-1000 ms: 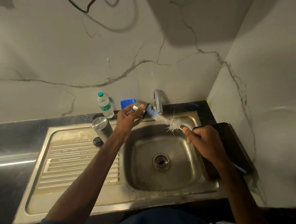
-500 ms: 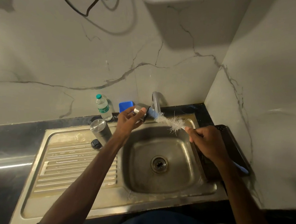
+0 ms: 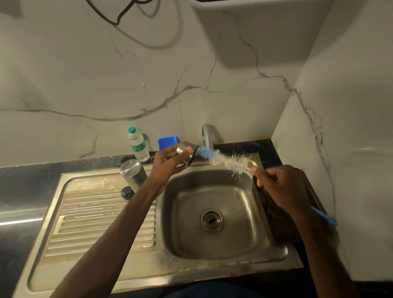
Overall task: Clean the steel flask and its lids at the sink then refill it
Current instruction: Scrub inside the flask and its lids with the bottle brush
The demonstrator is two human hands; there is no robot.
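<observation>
**Q:** What are the two hands doing?

**A:** Both are raised over the back of a steel sink (image 3: 187,194). The left hand (image 3: 169,161) curls its fingers and thumb round a small steel lid (image 3: 186,151) and holds it on its side, with the open mouth facing right. The right hand (image 3: 285,187) is closed round the stem of a bottle brush (image 3: 227,160), just behind the white bristles. The brush's blue tip meets the mouth of the lid, below the curved tap (image 3: 207,135). The blue handle end sticks out past the right wrist.

**Q:** Where is the flask?

**A:** The flask (image 3: 133,173) stands upright at the back of the ribbed draining board, left of the basin and just beside the left forearm. A small black lid (image 3: 127,192) lies on the board in front of it, very close. I cannot tell whether they touch.

**Q:** Anything else nearby?

**A:** A clear plastic water bottle (image 3: 138,144) with a green cap stands behind the flask against the marble wall, and a blue box (image 3: 167,141) sits to its right. A dark tray (image 3: 277,215) lies along the basin's right edge, under the right arm.
</observation>
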